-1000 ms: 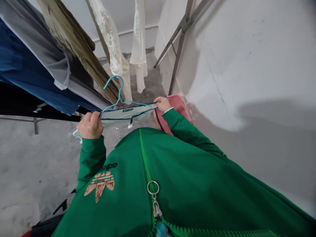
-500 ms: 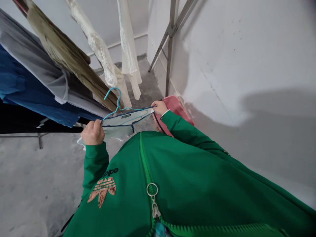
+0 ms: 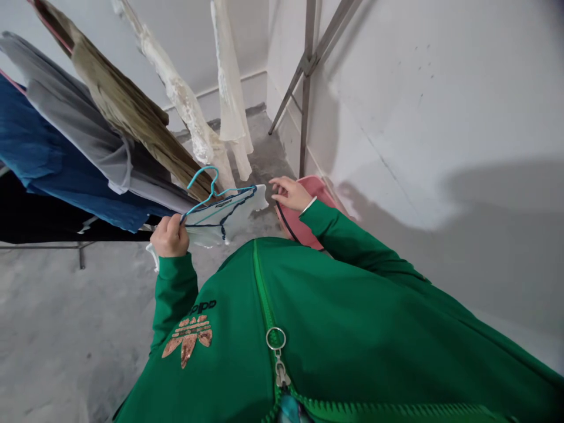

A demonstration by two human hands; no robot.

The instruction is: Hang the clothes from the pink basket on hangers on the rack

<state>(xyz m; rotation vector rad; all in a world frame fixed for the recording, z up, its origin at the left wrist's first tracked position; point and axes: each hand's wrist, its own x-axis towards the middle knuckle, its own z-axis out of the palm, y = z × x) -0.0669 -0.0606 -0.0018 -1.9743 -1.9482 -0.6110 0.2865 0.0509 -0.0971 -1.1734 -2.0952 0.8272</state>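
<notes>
Left of centre in the frame, the left hand point(image 3: 170, 236) is closed, with thumb and fingers pinching the near shoulder of a white garment point(image 3: 247, 210) edged in dark blue, where a light blue hanger point(image 3: 202, 168) passes into its neckline. The garment stretches from that hand toward the middle of the frame, with the hanger's hook curving up above it and its far end just short of the right hand point(image 3: 291, 195). The right hand is partly open, thumb and fingers apart and holding nothing, over the edge of a pink basin point(image 3: 314, 189). Across the upper left of the frame hang a blue garment point(image 3: 66, 170), a grey garment point(image 3: 83, 117), an olive garment point(image 3: 118, 100) and, lower down, a black cloth point(image 3: 53, 220). Nearer the top centre hang a lacy white garment point(image 3: 176, 88) and a sheer white garment point(image 3: 229, 88). Right of these, a metal stand point(image 3: 305, 111) stands by the pale wall point(image 3: 423, 117). A green jacket point(image 3: 343, 329) with a ring zip pull point(image 3: 275, 339) fills the bottom; grey floor point(image 3: 66, 317) shows at lower left.
</notes>
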